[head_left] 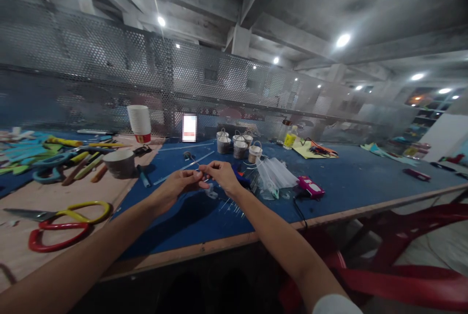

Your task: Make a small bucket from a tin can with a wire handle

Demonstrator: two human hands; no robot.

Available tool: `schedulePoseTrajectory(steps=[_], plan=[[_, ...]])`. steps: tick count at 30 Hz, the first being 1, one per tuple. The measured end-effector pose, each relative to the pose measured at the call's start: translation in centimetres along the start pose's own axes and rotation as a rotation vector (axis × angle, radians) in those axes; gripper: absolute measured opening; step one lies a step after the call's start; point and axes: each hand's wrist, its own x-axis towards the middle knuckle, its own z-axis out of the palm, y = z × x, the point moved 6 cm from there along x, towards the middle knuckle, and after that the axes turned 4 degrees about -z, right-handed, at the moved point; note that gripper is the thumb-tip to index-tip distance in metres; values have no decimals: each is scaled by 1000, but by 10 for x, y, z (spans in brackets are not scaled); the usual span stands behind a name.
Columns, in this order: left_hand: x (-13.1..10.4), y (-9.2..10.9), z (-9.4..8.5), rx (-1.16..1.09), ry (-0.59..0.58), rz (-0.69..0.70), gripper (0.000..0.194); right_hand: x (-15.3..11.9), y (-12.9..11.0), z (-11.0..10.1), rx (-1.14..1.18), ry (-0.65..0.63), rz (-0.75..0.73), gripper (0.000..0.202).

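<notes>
Over the blue tabletop, my left hand (183,181) and my right hand (222,175) meet fingertip to fingertip, both pinched closed. Between them is a thin wire-like strand (194,160), which sticks out up and to the left; most of it is hidden by the fingers. A small dark lump (187,155) appears near the strand's far end; whether the two are joined I cannot tell. Below the fingers lies a crumpled clear scrap (211,191). Several thin, shiny sticks or wires (234,206) are spread under my right wrist, beside clear plastic bags (276,175).
Large scissors (54,221) with red and yellow handles lie at left, near a grey cup (120,164) and stacked paper cups (139,121). Several small bucket-like pots (240,148) stand behind my hands. At right are a pink corded device (310,187) and a red chair (402,280).
</notes>
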Motion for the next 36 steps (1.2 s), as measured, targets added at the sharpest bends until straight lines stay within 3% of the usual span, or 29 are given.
schedulePoseTrajectory(steps=[6, 14, 21, 36], plan=[[-2, 2, 5, -8, -6, 16, 25, 1, 0, -1, -5, 22, -7, 45], [4, -6, -4, -92, -7, -22, 30, 3, 4, -2, 20, -6, -30, 44], [2, -1, -4, -4, 16, 17, 28, 1, -1, -2, 1, 31, -60, 41], [2, -1, -5, -39, 30, 18, 28, -1, -4, -2, -21, 29, -39, 43]])
